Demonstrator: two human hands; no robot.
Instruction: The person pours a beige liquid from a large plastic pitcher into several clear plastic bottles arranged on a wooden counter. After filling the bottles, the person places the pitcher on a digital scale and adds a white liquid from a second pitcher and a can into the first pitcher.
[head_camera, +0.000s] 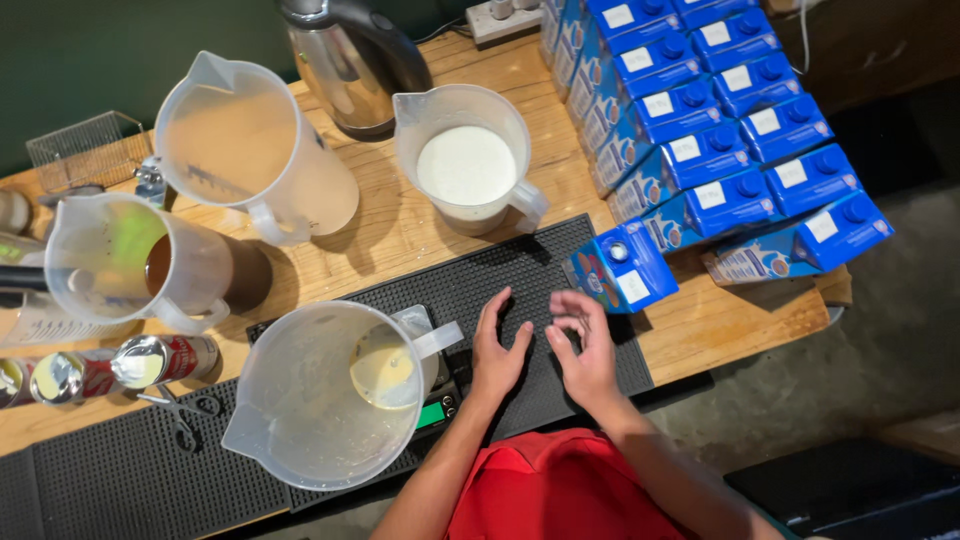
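My left hand (498, 350) hovers flat over the black rubber bar mat (470, 290), fingers spread, holding nothing. My right hand (585, 350) is beside it with fingers loosely curled, thumb and forefinger close together; whether they pinch something small I cannot tell. A blue carton (622, 268) with a white cap stands just beyond my right hand. To the left of my left hand a clear plastic pitcher (320, 395) with a little pale yellow liquid sits on a small scale (438, 408).
A pitcher of white milk (467, 165), an empty pitcher (245, 150), a pitcher of brown liquid (140, 265), a steel kettle (350, 60), rows of blue cartons (720, 130), several open cans (160, 360) and scissors (185, 410) stand on the wooden counter (720, 320).
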